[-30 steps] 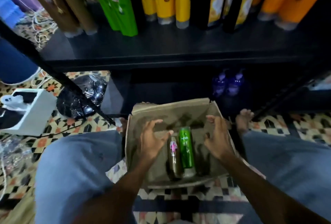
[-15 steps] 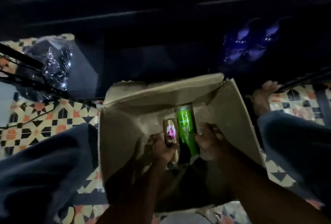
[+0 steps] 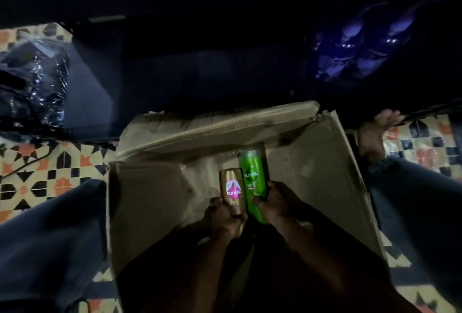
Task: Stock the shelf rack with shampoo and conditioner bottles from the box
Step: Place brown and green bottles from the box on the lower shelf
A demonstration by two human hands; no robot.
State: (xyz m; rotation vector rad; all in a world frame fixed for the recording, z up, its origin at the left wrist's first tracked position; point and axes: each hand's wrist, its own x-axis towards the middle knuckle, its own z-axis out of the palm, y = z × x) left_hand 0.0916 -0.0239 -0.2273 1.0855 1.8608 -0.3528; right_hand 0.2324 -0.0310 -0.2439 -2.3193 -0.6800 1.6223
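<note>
Box: open brown cardboard box on the patterned tile floor, between the knees; only two bottles seen inside.
Left hand: closed round the base of the gold bottle with pink label.
Right hand: closed round the taller green plastic bottle.
Bottles: side by side, touching, raised over the box floor.
Shelf: dark rack beyond the box; two purple bottles on its low tier.
Change: half a second ago lower in the box; a second ago lying flat, hands open above.
</note>
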